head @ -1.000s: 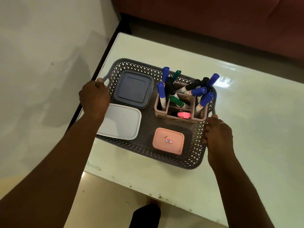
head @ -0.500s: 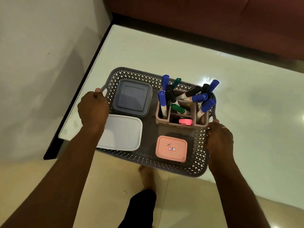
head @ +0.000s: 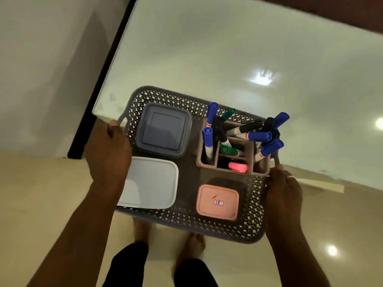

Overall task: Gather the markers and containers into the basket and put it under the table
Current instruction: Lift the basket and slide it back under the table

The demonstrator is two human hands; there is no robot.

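Hands: left hand point(head: 107, 154) and right hand point(head: 284, 195) each grip a handle of the basket point(head: 186, 221).
Change: basket has been lifted off the bench point(head: 228, 59) and now hangs mostly over the floor point(head: 41, 204).
Meaning: markers point(head: 259, 136) are gathered; stowing underneath probably remains.
Writing: pink container point(head: 217, 195) is labelled "18".

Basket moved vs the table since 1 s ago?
Yes. The basket came toward the camera, past the table edge; its near half now overhangs the floor.
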